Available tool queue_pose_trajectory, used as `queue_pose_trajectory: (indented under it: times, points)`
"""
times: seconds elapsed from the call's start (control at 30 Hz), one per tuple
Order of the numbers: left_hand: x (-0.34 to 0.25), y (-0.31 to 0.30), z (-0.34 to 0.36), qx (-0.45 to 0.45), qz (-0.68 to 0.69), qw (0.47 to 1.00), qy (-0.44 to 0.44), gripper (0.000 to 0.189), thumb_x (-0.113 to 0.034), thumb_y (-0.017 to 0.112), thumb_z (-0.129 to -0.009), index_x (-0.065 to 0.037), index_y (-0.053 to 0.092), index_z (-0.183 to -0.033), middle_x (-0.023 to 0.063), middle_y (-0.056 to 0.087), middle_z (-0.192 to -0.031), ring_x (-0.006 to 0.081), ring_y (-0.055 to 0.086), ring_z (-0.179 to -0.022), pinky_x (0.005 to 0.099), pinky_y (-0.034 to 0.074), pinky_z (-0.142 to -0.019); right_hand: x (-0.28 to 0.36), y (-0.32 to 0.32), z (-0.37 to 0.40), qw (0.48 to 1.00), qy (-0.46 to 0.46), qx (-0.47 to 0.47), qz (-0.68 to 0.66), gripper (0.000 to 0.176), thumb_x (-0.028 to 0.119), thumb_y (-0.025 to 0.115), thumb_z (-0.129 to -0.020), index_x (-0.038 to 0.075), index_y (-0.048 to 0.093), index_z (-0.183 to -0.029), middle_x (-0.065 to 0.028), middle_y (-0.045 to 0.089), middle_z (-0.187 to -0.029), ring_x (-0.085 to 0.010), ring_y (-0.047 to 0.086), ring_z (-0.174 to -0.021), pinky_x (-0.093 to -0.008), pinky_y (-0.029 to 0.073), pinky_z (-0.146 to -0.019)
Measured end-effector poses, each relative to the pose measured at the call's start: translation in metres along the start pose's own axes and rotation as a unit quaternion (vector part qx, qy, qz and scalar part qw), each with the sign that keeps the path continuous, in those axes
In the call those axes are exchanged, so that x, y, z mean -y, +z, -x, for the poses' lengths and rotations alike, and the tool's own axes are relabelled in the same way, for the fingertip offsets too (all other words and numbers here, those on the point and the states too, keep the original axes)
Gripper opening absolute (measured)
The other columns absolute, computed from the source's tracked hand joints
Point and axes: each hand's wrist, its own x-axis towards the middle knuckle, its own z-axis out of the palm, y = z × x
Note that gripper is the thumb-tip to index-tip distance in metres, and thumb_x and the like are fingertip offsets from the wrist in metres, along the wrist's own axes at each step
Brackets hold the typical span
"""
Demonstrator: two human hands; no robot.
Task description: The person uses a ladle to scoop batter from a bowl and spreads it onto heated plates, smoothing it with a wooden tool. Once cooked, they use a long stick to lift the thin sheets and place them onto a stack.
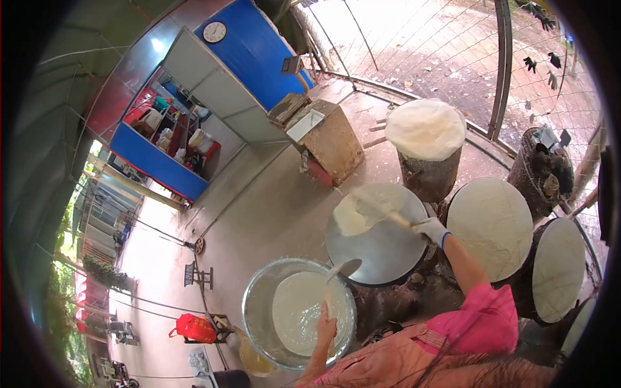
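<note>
My right hand [430, 229], in a pale glove, is closed round the handle of a wooden spreader [388, 210]. The spreader's blurred head lies over white batter [356, 216] on the upper left of a round griddle [381, 252]. Bare, my left hand [326, 326] grips the handle of a metal ladle [343, 270]. The ladle's bowl is above the rim of a large metal basin [249, 304], beside the griddle's lower left edge. Inside the basin is white liquid batter [301, 310].
Two round griddles with pale sheets, one nearer [490, 226] and one farther right [557, 270], stand to the right. Beyond is a drum with a pale top [425, 129]. A wooden cabinet [333, 145], a wire fence [501, 64] and a red bag [196, 328] are around.
</note>
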Motion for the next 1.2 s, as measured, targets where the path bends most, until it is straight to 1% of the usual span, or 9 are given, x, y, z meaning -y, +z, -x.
queue_pose_trajectory:
  times: [0.2,0.23,0.27,0.43,0.57,0.73,0.97,1.1,1.2]
  points:
    - [-0.024,-0.010,0.045,-0.027,0.123,0.991,-0.039,0.077,0.000,0.049,-0.075,-0.021,0.020,-0.143,0.0036,0.043,-0.055,0.0128,0.042,-0.041,0.0280,0.035,-0.036,0.029,-0.012,0.026,0.983,0.097,0.119,0.096,0.026,0.012,0.070,-0.072,-0.001,0.069,-0.095,-0.0041,0.061,-0.062,-0.0116,0.051,-0.047,-0.0276,0.039,-0.043]
    - [-0.030,-0.017,0.054,-0.010,0.222,0.973,-0.069,0.075,0.002,0.049,-0.076,-0.021,0.020,-0.141,0.0018,0.039,-0.054,0.0119,0.040,-0.040,0.0273,0.032,-0.034,-0.044,-0.039,-0.044,0.989,-0.080,0.121,0.029,0.028,0.015,0.071,-0.072,-0.002,0.068,-0.094,-0.0044,0.059,-0.060,-0.0105,0.049,-0.043,-0.0267,0.035,-0.038]
    - [-0.030,-0.023,0.058,-0.017,0.217,0.973,-0.073,0.075,0.002,0.049,-0.076,-0.021,0.020,-0.141,0.0018,0.039,-0.054,0.0119,0.040,-0.040,0.0273,0.032,-0.034,0.053,-0.010,0.001,0.992,0.097,-0.004,0.086,0.028,0.017,0.072,-0.071,0.000,0.069,-0.093,-0.0040,0.057,-0.057,-0.0103,0.046,-0.040,-0.0266,0.032,-0.035]
    - [0.011,-0.019,0.061,-0.025,0.396,0.888,-0.233,0.030,-0.004,0.048,-0.083,-0.019,0.037,-0.106,-0.0002,0.030,-0.053,0.0110,0.030,-0.037,0.0244,0.024,-0.032,0.033,0.014,-0.038,0.969,0.106,0.154,0.159,0.025,0.018,0.071,-0.071,0.005,0.071,-0.093,-0.0019,0.053,-0.053,-0.0115,0.046,-0.040,-0.0281,0.033,-0.035]
    - [-0.018,-0.010,0.092,-0.064,0.412,0.877,-0.238,0.041,-0.001,0.048,-0.082,-0.020,0.033,-0.115,-0.0020,0.030,-0.054,0.0092,0.031,-0.040,0.0235,0.023,-0.034,0.003,-0.022,-0.024,0.950,0.127,0.240,0.154,0.023,0.019,0.070,-0.071,0.007,0.071,-0.091,-0.0016,0.052,-0.053,-0.0114,0.045,-0.040,-0.0284,0.032,-0.035]
    - [-0.023,-0.017,0.121,-0.045,0.443,0.858,-0.256,0.021,-0.003,0.043,-0.085,-0.015,0.035,-0.100,-0.0031,0.031,-0.057,0.0077,0.031,-0.044,0.0219,0.023,-0.037,0.050,0.005,-0.077,0.985,0.074,0.071,0.140,0.019,0.022,0.070,-0.069,0.004,0.066,-0.073,-0.0031,0.053,-0.054,-0.0118,0.047,-0.044,-0.0299,0.036,-0.040]
    - [-0.006,-0.002,0.141,-0.093,0.581,0.777,-0.225,0.010,-0.005,0.044,-0.087,-0.011,0.038,-0.091,-0.0034,0.031,-0.057,0.0057,0.028,-0.043,0.0219,0.021,-0.037,0.037,-0.017,-0.032,0.901,0.200,0.315,0.221,0.021,0.019,0.068,-0.068,0.001,0.067,-0.079,-0.0038,0.053,-0.054,-0.0142,0.047,-0.044,-0.0309,0.039,-0.043]
    - [0.018,-0.006,0.146,-0.048,0.523,0.820,-0.229,0.009,-0.004,0.045,-0.087,-0.009,0.037,-0.088,-0.0035,0.029,-0.057,0.0059,0.028,-0.044,0.0215,0.022,-0.038,0.039,0.001,-0.084,0.884,-0.197,0.308,0.291,0.025,0.019,0.067,-0.068,0.003,0.069,-0.087,-0.0021,0.050,-0.051,-0.0139,0.046,-0.043,-0.0306,0.037,-0.040]
    - [0.021,0.002,0.150,-0.042,0.533,0.813,-0.232,0.010,-0.003,0.044,-0.087,-0.009,0.036,-0.087,-0.0033,0.030,-0.058,0.0059,0.028,-0.045,0.0208,0.023,-0.038,0.089,0.044,-0.078,0.945,0.042,0.162,0.282,0.021,0.020,0.067,-0.067,0.007,0.071,-0.083,-0.0007,0.050,-0.051,-0.0117,0.044,-0.042,-0.0296,0.034,-0.038]
